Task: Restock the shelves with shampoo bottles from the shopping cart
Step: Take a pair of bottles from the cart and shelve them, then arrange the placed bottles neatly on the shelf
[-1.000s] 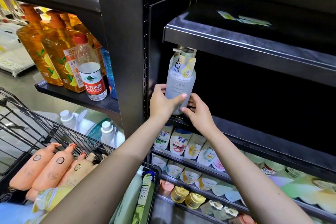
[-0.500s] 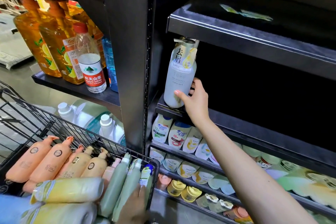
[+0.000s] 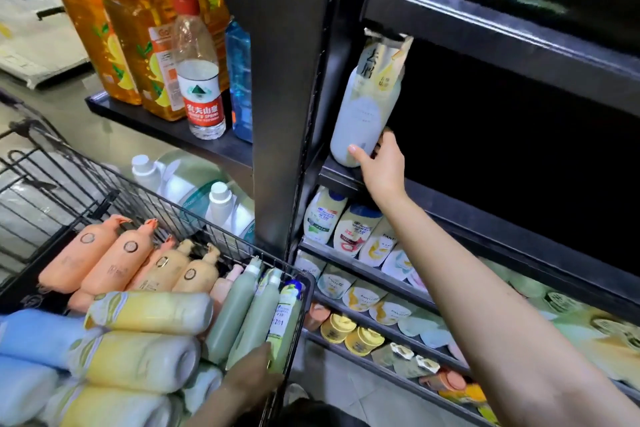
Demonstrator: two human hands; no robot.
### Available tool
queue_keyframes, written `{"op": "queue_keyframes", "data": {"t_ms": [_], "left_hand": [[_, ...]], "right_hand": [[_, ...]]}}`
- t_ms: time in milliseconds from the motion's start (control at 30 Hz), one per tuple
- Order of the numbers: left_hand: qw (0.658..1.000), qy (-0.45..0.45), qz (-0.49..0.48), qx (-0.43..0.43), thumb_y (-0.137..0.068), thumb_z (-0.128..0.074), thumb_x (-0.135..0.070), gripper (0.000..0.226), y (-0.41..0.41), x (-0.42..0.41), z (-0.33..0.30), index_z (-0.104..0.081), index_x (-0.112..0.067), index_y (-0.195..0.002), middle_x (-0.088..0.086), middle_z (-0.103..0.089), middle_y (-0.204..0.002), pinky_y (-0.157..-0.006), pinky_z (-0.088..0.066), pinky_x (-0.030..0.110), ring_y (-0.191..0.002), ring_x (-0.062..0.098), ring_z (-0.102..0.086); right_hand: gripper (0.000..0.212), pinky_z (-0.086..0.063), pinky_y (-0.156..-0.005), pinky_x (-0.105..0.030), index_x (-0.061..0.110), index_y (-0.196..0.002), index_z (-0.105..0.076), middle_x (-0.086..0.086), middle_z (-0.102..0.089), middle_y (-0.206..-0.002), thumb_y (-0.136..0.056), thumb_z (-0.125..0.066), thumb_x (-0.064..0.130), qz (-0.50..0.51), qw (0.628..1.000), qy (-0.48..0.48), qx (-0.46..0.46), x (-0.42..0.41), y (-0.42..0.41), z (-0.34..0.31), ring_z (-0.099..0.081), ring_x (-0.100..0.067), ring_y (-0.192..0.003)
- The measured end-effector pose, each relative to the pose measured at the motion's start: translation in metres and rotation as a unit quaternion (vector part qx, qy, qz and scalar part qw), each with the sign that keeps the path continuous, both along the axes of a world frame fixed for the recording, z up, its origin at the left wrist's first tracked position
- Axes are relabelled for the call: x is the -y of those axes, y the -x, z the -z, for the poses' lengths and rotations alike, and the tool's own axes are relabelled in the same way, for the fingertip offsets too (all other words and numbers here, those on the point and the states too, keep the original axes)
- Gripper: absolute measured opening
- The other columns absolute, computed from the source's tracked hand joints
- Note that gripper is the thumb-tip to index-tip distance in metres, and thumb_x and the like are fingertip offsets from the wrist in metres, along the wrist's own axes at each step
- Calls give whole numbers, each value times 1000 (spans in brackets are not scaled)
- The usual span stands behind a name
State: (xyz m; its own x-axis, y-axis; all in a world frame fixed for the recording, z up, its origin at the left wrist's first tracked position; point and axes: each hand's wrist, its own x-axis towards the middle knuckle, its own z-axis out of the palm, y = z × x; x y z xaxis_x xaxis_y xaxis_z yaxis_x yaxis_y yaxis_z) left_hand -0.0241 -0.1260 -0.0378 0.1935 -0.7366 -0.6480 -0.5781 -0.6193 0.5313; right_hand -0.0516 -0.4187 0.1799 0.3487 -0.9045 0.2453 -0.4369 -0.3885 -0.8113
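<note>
Nearest to me, the left hand (image 3: 254, 373) is down at the front corner of the black wire shopping cart (image 3: 114, 191), its fingers resting against the bottom of a slim light-green bottle with a blue cap (image 3: 285, 321); the hand is dim and partly cut off, so I cannot tell whether it actually grips the bottle. That bottle lies hard against the cart's wire edge, beside two sage-green bottles (image 3: 242, 312). Stacked across the cart's near end are fat yellow bottles lying on their sides (image 3: 149, 312), with pale blue ones (image 3: 31, 340) to their left. Beyond them, peach-orange pump bottles (image 3: 104, 253) lie in a row with their pumps pointing away.

Farther off, the right hand (image 3: 381, 166) reaches up to the dark metal shelf (image 3: 485, 204), thumb and fingers curled round the base of a tall white shampoo bottle with a paper tag on its pump (image 3: 367, 107). The bottle stands upright at the shelf's left front corner, its top nearly touching the lip of the upper shelf (image 3: 502, 35). A thick black upright post (image 3: 277, 80) stands just left of it. Past the post, amber bottles (image 3: 114, 35) and a clear water bottle with a red label (image 3: 201, 80) sit on a neighbouring shelf.
</note>
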Motion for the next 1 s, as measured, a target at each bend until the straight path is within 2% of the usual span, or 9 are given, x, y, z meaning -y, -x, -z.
{"op": "queue_keyframes", "data": {"t_ms": [67,200,300,400,533,667,800,900,1000], "left_hand": [[999,31,-36,22,-74,-54,-38,33,-9,-7,-3,-42,-24,-102,4,-59,-111,-73,-35,25,-111,25,-57],[991,6,-135,25,-87,-59,-36,50,-30,-46,3,-45,-15,-130,9,-57,-127,-84,-41,26,-114,24,-55],[986,33,-161,23,-90,-53,-37,53,-37,-68,2,-42,-14,-136,10,-54,-134,-94,-40,27,-121,22,-52],[984,48,-170,27,-91,-54,-36,55,-29,-72,-1,-40,-11,-137,11,-54,-132,-96,-37,28,-122,23,-50],[974,62,-220,2,-73,-45,-59,74,-21,-64,8,-47,-11,-130,11,-59,-119,-89,-41,28,-112,24,-55],[985,28,-168,0,-90,-50,-39,65,-19,-36,22,-30,-9,-144,10,-41,-144,-98,-35,27,-129,24,-43],[985,63,-151,49,-89,-54,-22,50,-27,11,28,-38,-6,-134,17,-50,-130,-88,-39,32,-117,31,-50],[983,70,-138,95,-90,-53,-20,49,-37,43,34,-36,-3,-132,19,-42,-133,-93,-38,39,-117,35,-47],[977,14,-145,159,-89,-59,-27,61,-35,63,40,-29,-4,-138,16,-33,-139,-94,-40,41,-124,33,-39]], "right_hand": [[53,-36,-99,-21,10,-137,-42,-4,-50,-139,-90,-62,23,3,1000,25,-3,-21,13,15,-47,-17,-127],[52,-17,-116,-22,11,-142,-36,-7,-34,-150,-94,-54,17,-36,987,151,-44,-96,44,65,-28,-17,-140],[45,-27,-114,-37,13,-134,-42,-9,-42,-142,-90,-55,13,-164,960,181,-135,-150,59,120,-35,-20,-133],[48,-36,-106,-43,15,-137,-41,-4,-45,-137,-90,-52,17,-269,918,54,-288,-181,65,175,-43,-23,-126],[52,-36,-107,-38,12,-138,-38,-8,-45,-138,-88,-52,15,-270,876,-85,-392,-200,67,215,-43,-26,-127],[49,-35,-108,-34,13,-137,-41,-5,-44,-139,-90,-52,14,-265,875,-129,-383,-205,80,220,-42,-24,-130],[49,-28,-107,-22,14,-140,-39,-1,-41,-144,-93,-52,14,-243,884,-161,-365,-198,107,217,-37,-18,-134],[48,-25,-104,-15,13,-139,-40,1,-42,-141,-93,-52,13,-226,890,-159,-363,-190,131,217,-39,-17,-133],[46,-24,-97,-10,17,-138,-40,15,-37,-132,-94,-52,14,-198,895,-182,-357,-185,153,218,-39,-10,-129]]}}
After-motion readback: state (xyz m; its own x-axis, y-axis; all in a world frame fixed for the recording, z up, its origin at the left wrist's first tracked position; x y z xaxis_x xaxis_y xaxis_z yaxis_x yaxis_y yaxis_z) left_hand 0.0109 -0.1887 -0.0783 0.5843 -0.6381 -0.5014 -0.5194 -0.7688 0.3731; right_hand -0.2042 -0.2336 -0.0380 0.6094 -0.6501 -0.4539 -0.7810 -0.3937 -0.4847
